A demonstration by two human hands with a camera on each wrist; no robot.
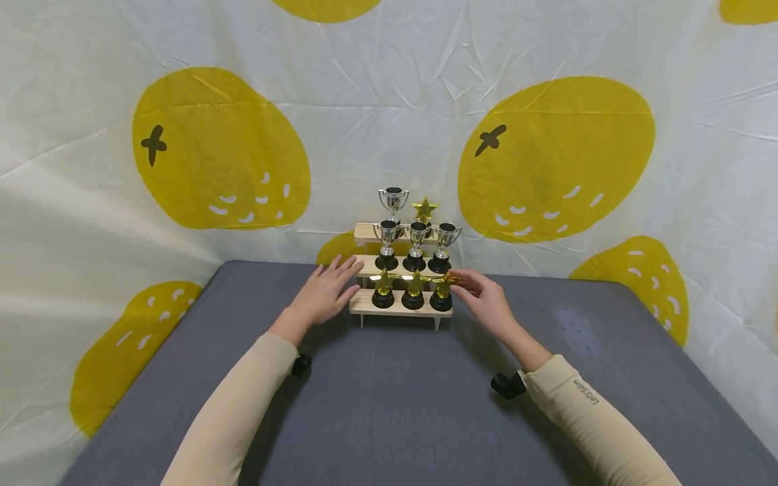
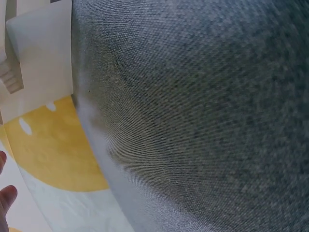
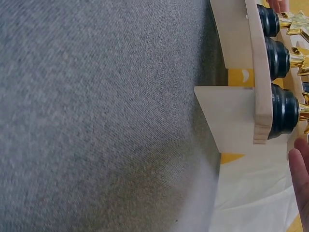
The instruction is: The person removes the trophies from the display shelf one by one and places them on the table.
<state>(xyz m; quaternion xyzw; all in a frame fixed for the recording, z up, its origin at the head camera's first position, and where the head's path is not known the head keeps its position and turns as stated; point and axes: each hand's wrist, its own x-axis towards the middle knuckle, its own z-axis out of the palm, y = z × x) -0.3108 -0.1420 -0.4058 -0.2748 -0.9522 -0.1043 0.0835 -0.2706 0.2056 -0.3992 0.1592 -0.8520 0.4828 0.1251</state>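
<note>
A three-step wooden shelf (image 1: pixel 401 310) stands at the back of the table. On its lowest step are three star trophies with black bases. My right hand (image 1: pixel 486 304) has its thumb and index finger at the tip of the rightmost gold star trophy (image 1: pixel 442 293), pinching it. In the right wrist view, that hand's fingers (image 3: pixel 299 169) show beside the same trophy's black base (image 3: pixel 285 112). My left hand (image 1: pixel 325 290) is spread with straight fingers, fingertips right at the shelf's left side. The left wrist view catches only its fingertips (image 2: pixel 7 195).
Three silver cup trophies, one of them a middle cup (image 1: pixel 416 236), line the middle step. Higher up stand another silver cup (image 1: pixel 394 199) and a gold star trophy (image 1: pixel 425 208). Behind the grey table (image 1: pixel 389 405) hangs a white cloth (image 1: pixel 389 121) with yellow fruit shapes.
</note>
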